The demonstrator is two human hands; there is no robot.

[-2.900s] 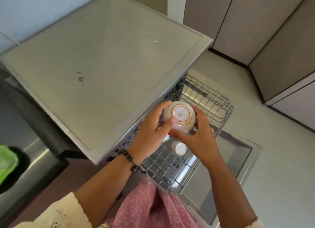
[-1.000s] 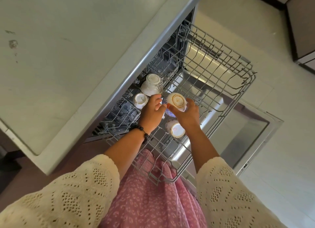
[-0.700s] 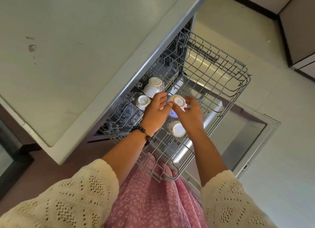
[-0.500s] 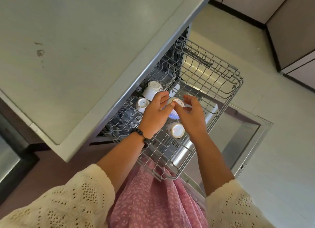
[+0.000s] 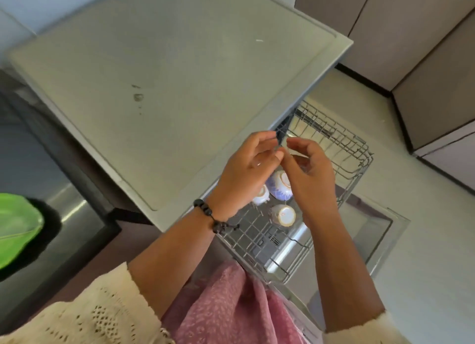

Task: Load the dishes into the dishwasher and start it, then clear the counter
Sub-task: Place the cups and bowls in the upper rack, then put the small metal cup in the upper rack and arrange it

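The dishwasher's wire rack is pulled out over the open door. Small white cups stand upside down in it: a blue-patterned cup, a gold-rimmed cup nearer me, and a third cup partly hidden under my left hand. My left hand and my right hand hover above the rack, fingers loosely bent and nearly touching each other, holding nothing.
A pale grey counter top spreads to the left above the dishwasher. A green dish sits at the far left by a steel sink. Grey cabinets stand at the back right, with light floor on the right.
Both hands let go of the blue-patterned cup, now resting upside down in the rack, and rose above it. The view lifted, showing the counter and the green dish again.
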